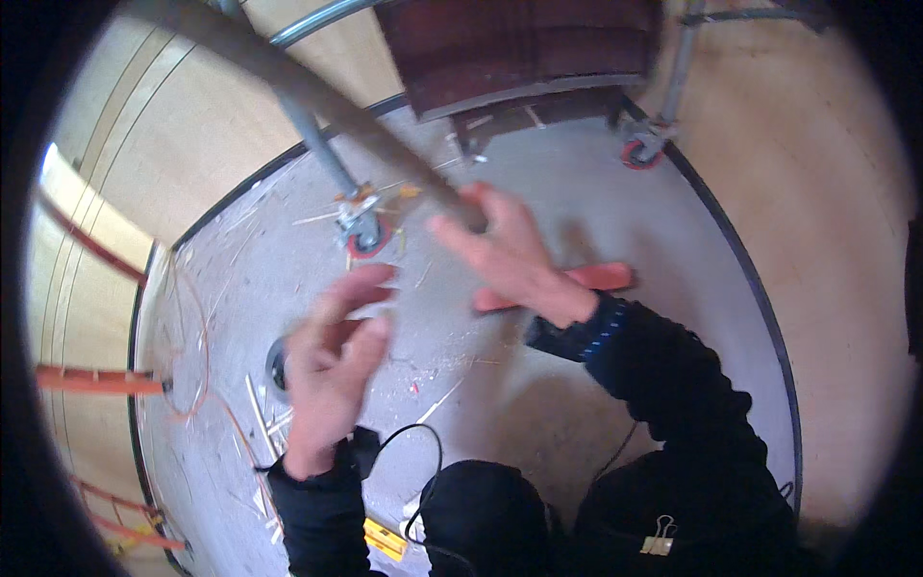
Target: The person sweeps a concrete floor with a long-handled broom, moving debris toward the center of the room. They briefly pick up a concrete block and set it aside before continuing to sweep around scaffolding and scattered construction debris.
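My right hand [505, 252] is closed around the lower end of a long brownish pole [346, 115], which slants from the upper left down to the middle. Left of it, my left hand [335, 360] is raised and blurred, fingers curled apart, with nothing seen in it. Beyond my right hand and partly hidden by it, a red object [598, 276] lies on the grey floor [447, 303]; its kind is unclear. Metal scaffold tubes [317, 144] stand past the pole, one on a caster wheel with a red rim [369, 238].
A dark reddish-brown cabinet [519, 50] stands at the far wall. Another red-rimmed caster [642, 153] is at the right. Orange ladder parts [101, 380], an orange cable [207, 346] and wood scraps lie at the left. A yellow object [386, 539] is near my knees.
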Motion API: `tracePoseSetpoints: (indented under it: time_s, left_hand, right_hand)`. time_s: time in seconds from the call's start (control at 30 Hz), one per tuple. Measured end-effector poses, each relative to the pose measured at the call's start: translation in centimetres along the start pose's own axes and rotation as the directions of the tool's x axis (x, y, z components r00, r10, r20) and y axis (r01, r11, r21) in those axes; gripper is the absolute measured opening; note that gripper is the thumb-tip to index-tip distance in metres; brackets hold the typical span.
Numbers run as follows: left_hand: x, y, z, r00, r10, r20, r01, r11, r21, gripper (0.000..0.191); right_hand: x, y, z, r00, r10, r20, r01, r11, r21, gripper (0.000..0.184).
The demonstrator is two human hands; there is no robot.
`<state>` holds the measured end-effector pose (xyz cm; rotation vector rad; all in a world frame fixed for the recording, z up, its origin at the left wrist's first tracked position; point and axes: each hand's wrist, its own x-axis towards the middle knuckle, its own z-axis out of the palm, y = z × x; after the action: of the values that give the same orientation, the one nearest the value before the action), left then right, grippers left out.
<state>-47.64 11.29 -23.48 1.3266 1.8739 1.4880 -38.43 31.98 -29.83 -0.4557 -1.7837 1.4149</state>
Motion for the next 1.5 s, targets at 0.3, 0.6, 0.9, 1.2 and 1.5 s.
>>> tracePoseSetpoints:
  time_s: [0.3, 0.6, 0.9, 1.2, 1.5]
  left_hand:
    - [-3.6, -4.9, 2.9, 0.945, -0.194, 0.265, 0.192, 0.981, 0.035, 0.026]
    - [-4.5, -8.8, 3.7, 0.924, -0.23, 0.307, 0.275, 0.955, -0.113, 0.028]
    - [-6.2, -13.2, 5.2, 0.908, -0.278, 0.312, 0.35, 0.915, -0.202, 0.03]
    - [-7.8, -15.7, 6.7, 0.943, -0.055, 0.327, 0.123, 0.974, -0.193, 0.06]
    - [-9.6, -18.4, 9.0, 0.888, -0.11, 0.446, 0.273, 0.907, -0.321, 0.038]
  right_hand:
    - [-1.4, 0.2, -6.9, 0.997, -0.046, -0.068, 0.038, 0.992, -0.117, 0.023]
    - [-2.2, -0.7, -10.8, 1.0, -0.013, -0.013, 0.013, 1.0, 0.005, 0.025]
    - [-7.2, -2.9, -7.9, 0.884, 0.146, 0.444, -0.166, 0.986, 0.006, 0.029]
    - [-6.3, -4.7, 1.7, 0.752, 0.13, 0.647, -0.279, 0.951, 0.134, 0.026]
    - [-8.0, -4.8, 7.8, 0.523, -0.378, 0.764, 0.238, 0.925, 0.295, 0.033]
